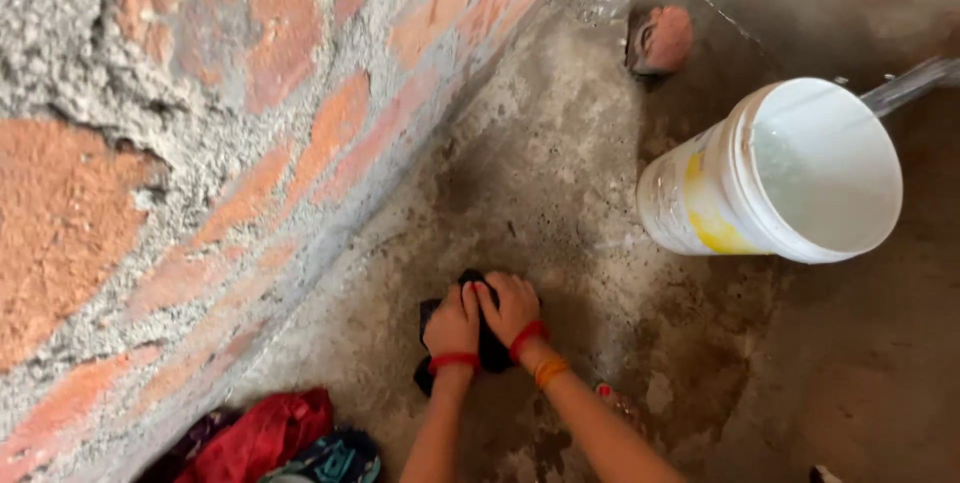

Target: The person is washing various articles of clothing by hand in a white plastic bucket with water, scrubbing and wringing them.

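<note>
My left hand (452, 324) and my right hand (512, 306) press side by side on a dark wet cloth (490, 349) that lies on the rough concrete floor (560, 173). Both hands are closed on the cloth's bunched top. Red thread bands circle both wrists, and an orange band sits on the right one. Part of the cloth is hidden under my hands.
A bare brick wall (200, 163) with coarse mortar rises at the left. A white bucket (772, 175) with yellow marks stands at the right, holding water. A broken brick piece (660, 40) lies beyond it. Red and patterned clothes (270, 438) are heaped at the wall's foot.
</note>
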